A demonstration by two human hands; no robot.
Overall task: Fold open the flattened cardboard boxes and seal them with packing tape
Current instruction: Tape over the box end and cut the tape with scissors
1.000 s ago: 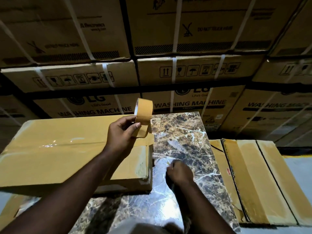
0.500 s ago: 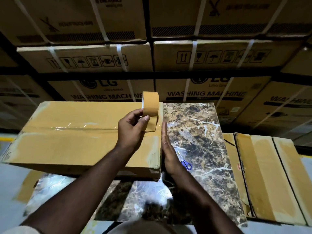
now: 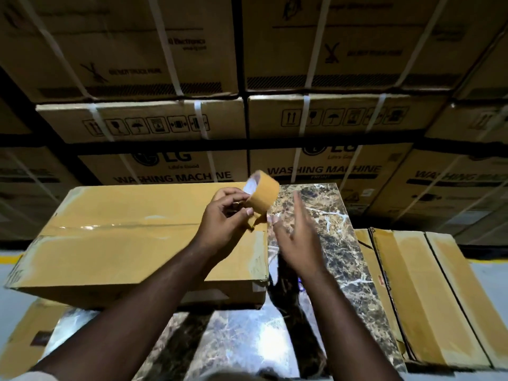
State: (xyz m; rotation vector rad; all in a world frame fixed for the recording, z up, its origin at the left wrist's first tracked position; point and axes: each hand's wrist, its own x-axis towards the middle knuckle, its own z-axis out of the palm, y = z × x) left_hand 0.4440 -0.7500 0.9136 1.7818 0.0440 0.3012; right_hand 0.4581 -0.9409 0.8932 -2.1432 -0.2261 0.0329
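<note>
1. The tan roll of packing tape [image 3: 261,192] is pinched by the thumb and fingers of the left hand [image 3: 224,220], held just above the right end of the long brown cardboard box [image 3: 132,243].
2. A short tail of tape is seen hanging from the roll toward the box's taped centre seam, which runs left to right.
3. The right hand [image 3: 298,237] is blurred, fingers straight and spread, holding nothing, just right of the roll.
4. The tail is judged nearer the right hand.

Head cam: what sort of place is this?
Likely an appliance warehouse or stockroom: strapped washing machine cartons stacked high behind, flattened boxes beside a marble-patterned table, and the left hand holding a tape roll.
</note>
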